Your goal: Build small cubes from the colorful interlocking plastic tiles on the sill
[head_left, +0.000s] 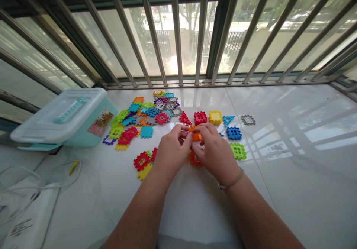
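Note:
My left hand [172, 149] and my right hand [214, 150] meet at the middle of the white marble sill, fingers pinched together on an orange interlocking plastic tile piece [196, 135]. More orange of the same piece [194, 159] shows below, between the hands. Just beyond the hands stand a red cube [200, 117] and a yellow cube [215, 117] built from tiles. A red triangle tile [184, 118] lies to their left. A blue square tile [233, 132] and a green square tile [238, 151] lie right of my right hand.
A heap of mixed coloured tiles [145, 117] spreads at the back left. A teal box with a white lid [65, 119] stands at the left. A white power strip with cables [30, 215] lies at the lower left. Window bars [178, 37] close off the back.

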